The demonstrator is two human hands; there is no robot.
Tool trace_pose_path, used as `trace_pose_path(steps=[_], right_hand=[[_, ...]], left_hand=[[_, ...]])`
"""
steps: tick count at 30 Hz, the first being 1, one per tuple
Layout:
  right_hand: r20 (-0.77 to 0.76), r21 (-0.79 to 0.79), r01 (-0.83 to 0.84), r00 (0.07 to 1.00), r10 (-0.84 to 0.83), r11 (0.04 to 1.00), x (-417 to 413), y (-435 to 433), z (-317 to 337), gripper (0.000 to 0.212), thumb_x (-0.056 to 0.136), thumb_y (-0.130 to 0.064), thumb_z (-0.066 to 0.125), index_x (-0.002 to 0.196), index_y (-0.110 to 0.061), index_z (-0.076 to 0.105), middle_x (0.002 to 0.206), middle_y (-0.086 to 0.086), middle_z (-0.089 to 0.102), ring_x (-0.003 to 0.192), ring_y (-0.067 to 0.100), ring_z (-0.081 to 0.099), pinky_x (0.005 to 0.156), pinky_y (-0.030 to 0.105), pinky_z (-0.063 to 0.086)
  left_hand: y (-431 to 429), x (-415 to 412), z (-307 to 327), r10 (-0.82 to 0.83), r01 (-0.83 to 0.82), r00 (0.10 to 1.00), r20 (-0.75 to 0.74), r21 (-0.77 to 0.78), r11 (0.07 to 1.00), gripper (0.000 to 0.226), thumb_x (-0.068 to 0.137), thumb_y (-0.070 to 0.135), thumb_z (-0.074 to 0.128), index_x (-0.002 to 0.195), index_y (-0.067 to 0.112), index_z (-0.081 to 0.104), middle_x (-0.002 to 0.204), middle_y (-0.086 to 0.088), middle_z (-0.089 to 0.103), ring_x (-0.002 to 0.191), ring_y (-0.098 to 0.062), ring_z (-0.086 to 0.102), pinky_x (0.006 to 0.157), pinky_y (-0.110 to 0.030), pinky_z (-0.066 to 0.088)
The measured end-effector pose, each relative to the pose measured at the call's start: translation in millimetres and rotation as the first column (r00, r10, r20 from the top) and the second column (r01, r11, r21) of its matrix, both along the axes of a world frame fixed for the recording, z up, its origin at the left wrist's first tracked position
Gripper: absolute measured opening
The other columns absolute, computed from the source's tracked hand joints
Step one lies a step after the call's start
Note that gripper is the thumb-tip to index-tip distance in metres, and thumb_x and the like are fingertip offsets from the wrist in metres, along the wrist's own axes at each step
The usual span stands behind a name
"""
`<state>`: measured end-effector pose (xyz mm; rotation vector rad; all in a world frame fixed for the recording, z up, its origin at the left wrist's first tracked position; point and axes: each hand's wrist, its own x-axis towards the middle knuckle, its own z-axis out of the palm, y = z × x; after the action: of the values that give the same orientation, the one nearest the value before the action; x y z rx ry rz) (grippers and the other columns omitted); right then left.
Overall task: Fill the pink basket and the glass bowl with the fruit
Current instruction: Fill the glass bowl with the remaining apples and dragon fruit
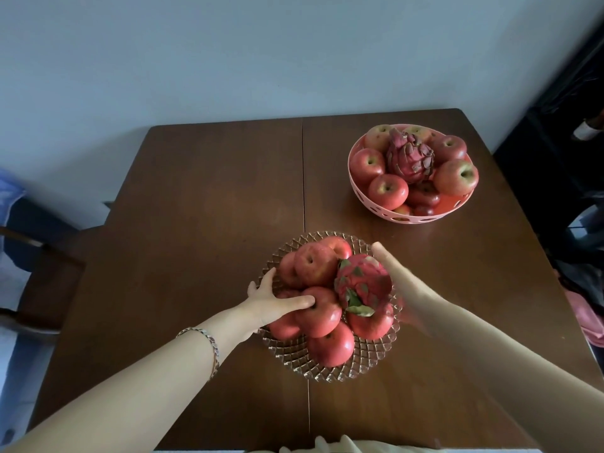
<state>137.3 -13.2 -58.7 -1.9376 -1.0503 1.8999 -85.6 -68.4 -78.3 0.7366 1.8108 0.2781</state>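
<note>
The glass bowl (pixel 376 358) sits near the table's front, heaped with several red apples (pixel 315 264) and a pink dragon fruit (pixel 361 282). My left hand (pixel 273 300) rests on the bowl's left side, thumb on a front apple (pixel 322 312), fingers spread against the rim and the apples. My right hand (pixel 397 273) is flat and blurred along the right side of the dragon fruit, fingers extended. The pink basket (pixel 405 217) stands at the far right, holding several apples (pixel 389 191), another dragon fruit (pixel 410 158) and small dark red fruit.
The brown wooden table (pixel 202 207) has a seam down its middle. A chair (pixel 42 256) stands off the left edge. Dark furniture and pink cloth (pixel 588 318) lie beyond the right edge. A wall is behind.
</note>
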Motion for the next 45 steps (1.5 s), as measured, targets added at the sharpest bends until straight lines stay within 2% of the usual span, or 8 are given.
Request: trace_pose_path(steps=[4,10,19,25,30,37,41,45], right_hand=[[0.003,-0.007,0.084,0.996,-0.084,0.996,17,11,0,0.123,0.045,-0.091,0.051,0.148,-0.031,0.020,0.158,0.002,0.020,0.144,0.027,0.021,0.117,0.053,0.013],[-0.149,-0.120,-0.131,0.982,0.113,0.984,10,5,-4,0.123,0.023,-0.089,0.064,0.133,-0.037,0.044,0.142,0.003,0.046,0.126,0.030,0.046,0.104,0.060,0.029],[-0.176,-0.117,-0.095,0.982,0.073,0.989,-8,31,-4,0.075,0.065,-0.064,0.050,0.128,-0.023,0.049,0.112,0.004,0.059,0.092,0.019,0.058,0.080,0.042,0.040],[-0.167,-0.002,-0.092,0.982,0.091,0.996,-62,95,1,0.104,0.047,-0.076,0.062,0.139,-0.034,0.036,0.139,0.004,0.049,0.118,0.027,0.052,0.087,0.050,0.038],[-0.175,0.075,-0.006,0.984,0.019,0.997,-110,158,3,0.079,0.072,-0.069,0.054,0.136,-0.025,0.044,0.134,0.005,0.053,0.111,0.023,0.051,0.094,0.047,0.037],[-0.112,0.140,-0.003,0.994,0.019,0.990,-143,218,-10,0.085,0.068,-0.079,0.049,0.135,-0.027,0.045,0.128,0.001,0.056,0.110,0.024,0.054,0.089,0.042,0.037],[-0.120,0.154,0.038,0.993,-0.019,0.987,-147,224,-22,0.087,0.065,-0.079,0.052,0.134,-0.026,0.042,0.124,-0.001,0.054,0.118,0.026,0.053,0.099,0.042,0.038],[-0.126,0.167,0.080,0.990,-0.059,0.983,-146,226,-26,0.107,0.044,-0.086,0.058,0.131,-0.026,0.045,0.126,0.001,0.058,0.112,0.025,0.058,0.104,0.047,0.042]], left_hand=[[-1,3,0,0.016,-0.016,1.000,-0.004,0.005,1.000,0.113,0.063,0.050,0.080,0.147,0.042,0.005,0.158,-0.005,-0.012,0.144,-0.033,0.014,0.110,-0.054,0.027],[3,3,0,0.058,-0.058,0.998,0.018,0.013,0.998,0.120,0.057,0.047,0.085,0.147,0.042,0.006,0.157,-0.006,0.002,0.142,-0.031,0.021,0.107,-0.053,0.031],[29,-24,0,0.088,-0.092,0.995,0.054,0.069,0.993,0.134,0.033,0.052,0.089,0.145,0.040,0.017,0.149,-0.004,0.029,0.133,-0.028,0.038,0.104,-0.046,0.039],[89,-73,13,0.129,-0.131,0.991,0.026,0.144,0.981,0.118,0.050,0.042,0.089,0.145,0.040,0.018,0.152,-0.003,0.026,0.134,-0.030,0.036,0.102,-0.049,0.037],[150,-112,22,0.154,-0.160,0.987,0.048,0.207,0.965,0.115,0.053,0.041,0.088,0.145,0.037,0.020,0.152,-0.002,0.030,0.135,-0.029,0.035,0.102,-0.052,0.035],[207,-134,25,0.202,-0.221,0.973,0.109,0.212,0.952,0.107,0.057,0.038,0.086,0.143,0.037,0.022,0.148,0.002,0.036,0.133,-0.030,0.036,0.099,-0.063,0.031],[218,-138,14,0.209,-0.232,0.969,0.131,0.194,0.953,0.110,0.055,0.039,0.087,0.144,0.038,0.021,0.148,0.001,0.035,0.134,-0.031,0.035,0.101,-0.065,0.029],[217,-140,4,0.218,-0.240,0.968,0.127,0.192,0.952,0.104,0.059,0.040,0.085,0.143,0.035,0.024,0.146,0.001,0.038,0.133,-0.030,0.037,0.102,-0.059,0.031]])
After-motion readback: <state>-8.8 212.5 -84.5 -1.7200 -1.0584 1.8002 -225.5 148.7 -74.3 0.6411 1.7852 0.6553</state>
